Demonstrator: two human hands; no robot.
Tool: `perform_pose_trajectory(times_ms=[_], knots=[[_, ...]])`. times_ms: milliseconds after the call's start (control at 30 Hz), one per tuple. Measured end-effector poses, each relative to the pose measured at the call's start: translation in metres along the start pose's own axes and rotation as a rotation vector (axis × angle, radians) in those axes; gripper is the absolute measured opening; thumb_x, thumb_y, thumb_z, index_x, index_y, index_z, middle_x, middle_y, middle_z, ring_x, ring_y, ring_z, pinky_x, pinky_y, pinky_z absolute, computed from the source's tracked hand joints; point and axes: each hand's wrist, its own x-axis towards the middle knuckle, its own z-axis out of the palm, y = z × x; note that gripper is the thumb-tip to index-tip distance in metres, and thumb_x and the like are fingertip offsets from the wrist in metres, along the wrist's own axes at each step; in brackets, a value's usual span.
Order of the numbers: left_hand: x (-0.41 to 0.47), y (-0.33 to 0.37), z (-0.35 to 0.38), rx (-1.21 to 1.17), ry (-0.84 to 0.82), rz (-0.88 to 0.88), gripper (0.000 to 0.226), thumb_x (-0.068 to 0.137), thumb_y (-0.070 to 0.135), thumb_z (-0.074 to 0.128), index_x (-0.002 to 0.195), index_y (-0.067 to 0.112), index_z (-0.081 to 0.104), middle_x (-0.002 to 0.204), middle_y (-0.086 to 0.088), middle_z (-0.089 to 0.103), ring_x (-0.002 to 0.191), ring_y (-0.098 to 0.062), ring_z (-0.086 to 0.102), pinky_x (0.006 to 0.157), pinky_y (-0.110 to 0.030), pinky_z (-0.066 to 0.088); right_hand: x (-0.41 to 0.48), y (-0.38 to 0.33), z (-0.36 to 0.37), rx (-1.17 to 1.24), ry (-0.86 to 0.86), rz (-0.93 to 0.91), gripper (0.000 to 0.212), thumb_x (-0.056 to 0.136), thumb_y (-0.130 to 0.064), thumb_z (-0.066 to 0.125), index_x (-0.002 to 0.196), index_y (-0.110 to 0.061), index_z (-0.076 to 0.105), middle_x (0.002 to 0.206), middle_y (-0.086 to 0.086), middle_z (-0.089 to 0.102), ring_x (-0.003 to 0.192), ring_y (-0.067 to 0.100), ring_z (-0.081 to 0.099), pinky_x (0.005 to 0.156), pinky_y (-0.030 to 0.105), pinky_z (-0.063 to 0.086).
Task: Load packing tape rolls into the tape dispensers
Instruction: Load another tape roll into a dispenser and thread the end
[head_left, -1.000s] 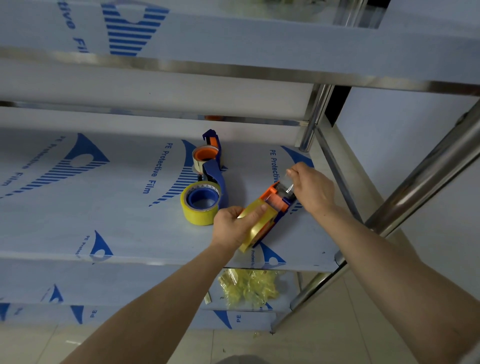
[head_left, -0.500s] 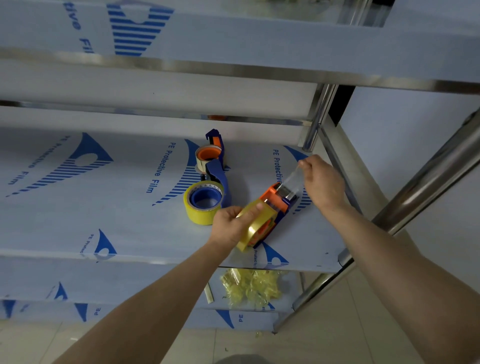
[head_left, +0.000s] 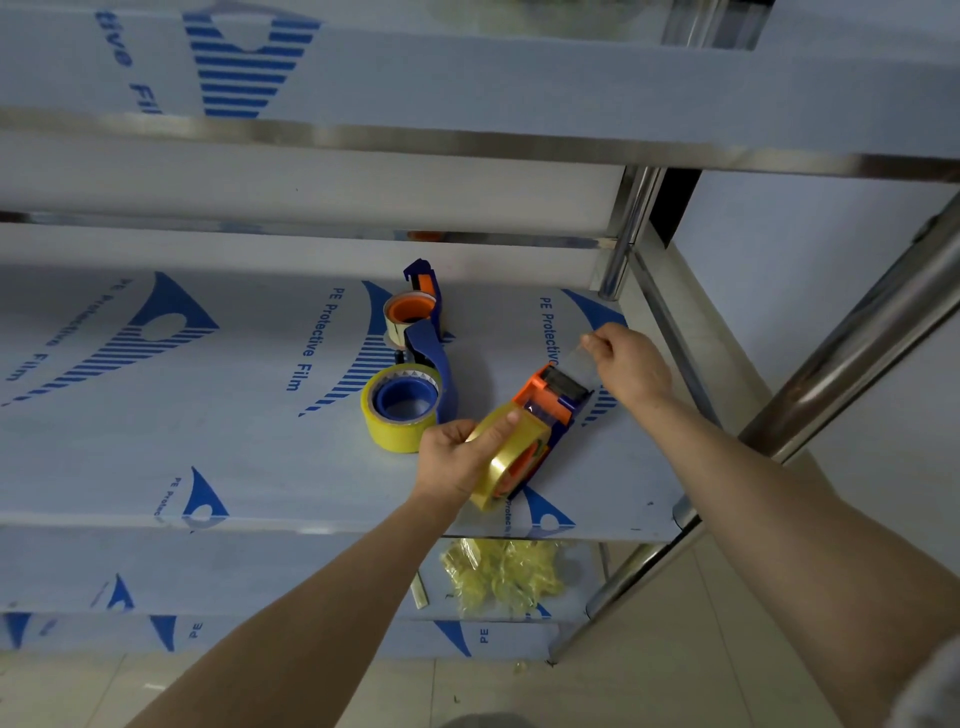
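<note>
Fig.: steel rack, three tiers seen from front, all clad in white film printed "PE Protective Film" w/ blue logos. Upper shelf (head_left: 467, 78); mid shelf (head_left: 208, 415); lower shelf (head_left: 260, 571). Chrome posts: rear-right post (head_left: 627, 228) and front-right post (head_left: 857, 353), the latter running diagonally across the view. On lower shelf: crumpled yellowish plastic wrap (head_left: 506, 577), thin pale strip (head_left: 420, 592) just left of it. Pale tiled floor (head_left: 675, 675) beneath.

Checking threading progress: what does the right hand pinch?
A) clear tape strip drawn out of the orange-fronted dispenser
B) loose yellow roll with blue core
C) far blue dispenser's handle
A: the right hand pinches the clear tape strip stretched from the orange-fronted plastic dispenser.
</note>
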Motion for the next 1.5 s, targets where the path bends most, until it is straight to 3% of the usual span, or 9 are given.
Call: perform_pose_trajectory(times_ms=[133, 300, 467, 600, 700, 800, 900, 1067, 1500], knots=[[0.002, -0.004, -0.001, -0.003, 0.011, 0.012, 0.042, 0.072, 0.033, 0.075, 0.071, -0.007, 0.061, 0.069, -0.023, 0.059, 0.061, -0.029, 0.055, 0.051, -0.027, 0.045, -0.001, -0.002, 0.010, 0.284, -0.151, 0.187, 0.030, 0.094, -0.025, 0.052, 0.084, 0.002, 0.061, 0.072, 0.009, 0.053, 0.072, 0.021, 0.049, 0.067, 0.033, 0.040], [0.004, -0.005, -0.001, -0.004, 0.018, 0.021, 0.042, 0.066, 0.036, 0.075, 0.067, -0.003, 0.059, 0.065, -0.020, 0.060, 0.057, -0.027, 0.056, 0.053, -0.028, 0.046, -0.018, -0.004, 0.025, 0.895, -0.367, 0.759, 0.025, 0.091, -0.010, 0.052, 0.067, -0.013, 0.056, 0.058, 0.004, 0.054, 0.055, 0.015, 0.046, 0.049, 0.023, 0.033], [0.005, -0.007, -0.002, -0.005, 0.039, 0.033, 0.035, 0.075, 0.028, 0.074, 0.068, -0.002, 0.058, 0.066, -0.020, 0.056, 0.057, -0.026, 0.052, 0.050, -0.026, 0.043, -0.029, -0.003, 0.039, 1.187, -0.452, 0.958, 0.023, 0.091, -0.017, 0.054, 0.069, -0.016, 0.060, 0.052, 0.001, 0.061, 0.056, 0.011, 0.051, 0.040, 0.017, 0.037], [0.004, -0.009, -0.004, -0.013, 0.068, 0.040, 0.033, 0.076, 0.022, 0.074, 0.060, 0.002, 0.053, 0.058, -0.011, 0.054, 0.043, -0.015, 0.050, 0.045, -0.022, 0.042, -0.033, -0.003, 0.043, 1.221, -0.465, 0.947, 0.017, 0.090, -0.011, 0.056, 0.074, -0.012, 0.061, 0.060, 0.002, 0.060, 0.047, 0.009, 0.052, 0.032, 0.016, 0.036], [0.003, -0.010, -0.004, -0.003, 0.065, 0.050, 0.033, 0.077, 0.022, 0.073, 0.060, 0.002, 0.054, 0.057, -0.011, 0.055, 0.043, -0.013, 0.051, 0.044, -0.022, 0.043, -0.029, -0.002, 0.039, 1.068, -0.324, 0.791, 0.020, 0.091, -0.001, 0.049, 0.076, -0.010, 0.059, 0.064, 0.006, 0.061, 0.057, 0.015, 0.056, 0.040, 0.019, 0.047], [0.003, -0.009, -0.003, -0.007, 0.070, 0.050, 0.033, 0.077, 0.022, 0.073, 0.057, 0.003, 0.054, 0.050, -0.007, 0.056, 0.040, -0.010, 0.053, 0.044, -0.021, 0.044, -0.025, -0.006, 0.026, 1.150, -0.175, 0.623, 0.013, 0.091, -0.016, 0.057, 0.090, -0.006, 0.066, 0.080, 0.009, 0.067, 0.069, 0.018, 0.062, 0.050, 0.025, 0.051], [0.003, -0.009, -0.003, -0.017, 0.065, 0.054, 0.031, 0.078, 0.023, 0.073, 0.068, -0.004, 0.060, 0.057, -0.013, 0.058, 0.047, -0.016, 0.056, 0.045, -0.021, 0.045, -0.029, -0.017, 0.019, 1.108, -0.252, 0.498, 0.021, 0.088, -0.028, 0.062, 0.089, -0.007, 0.067, 0.079, 0.008, 0.067, 0.068, 0.018, 0.064, 0.057, 0.027, 0.051], [0.002, -0.010, -0.001, -0.012, 0.083, 0.062, 0.034, 0.076, 0.025, 0.073, 0.063, -0.003, 0.060, 0.052, -0.009, 0.060, 0.046, -0.016, 0.056, 0.047, -0.023, 0.046, -0.030, -0.031, 0.021, 1.015, -0.183, 0.479, 0.017, 0.088, -0.023, 0.063, 0.080, -0.008, 0.065, 0.075, 0.010, 0.065, 0.064, 0.021, 0.062, 0.062, 0.033, 0.051], [0.002, -0.008, 0.003, -0.023, 0.101, 0.048, 0.038, 0.074, 0.031, 0.076, 0.066, -0.002, 0.059, 0.069, -0.021, 0.058, 0.064, -0.030, 0.055, 0.059, -0.034, 0.046, -0.034, -0.022, 0.017, 1.162, -0.219, 0.562, 0.023, 0.089, -0.015, 0.061, 0.107, -0.002, 0.065, 0.088, 0.013, 0.068, 0.073, 0.021, 0.065, 0.060, 0.030, 0.054]])
